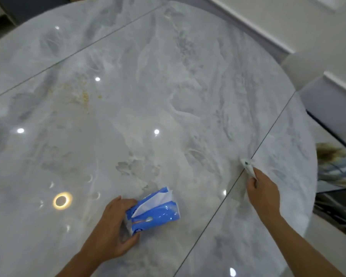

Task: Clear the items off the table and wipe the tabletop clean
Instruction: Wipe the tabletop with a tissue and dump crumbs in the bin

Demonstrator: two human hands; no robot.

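Tissue pack [156, 211] in left hand [112, 228], right hand [264, 190] pinching seam-side scrap [248, 166]

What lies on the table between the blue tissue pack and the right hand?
Head view: only bare tabletop, crossed by a dark seam, lies between the tissue pack and the right hand.

A domestic dining area: a large round surface [188, 86] with a glossy marble pattern, split by straight leaf seams [100, 40], mirrors round ceiling lights [61, 200]. Yellowish food crumbs [84, 96] are scattered across its far left, and a blue pack of tissues [156, 212] sits near the front. A white skirting board [248, 23] runs along the pale wall behind.
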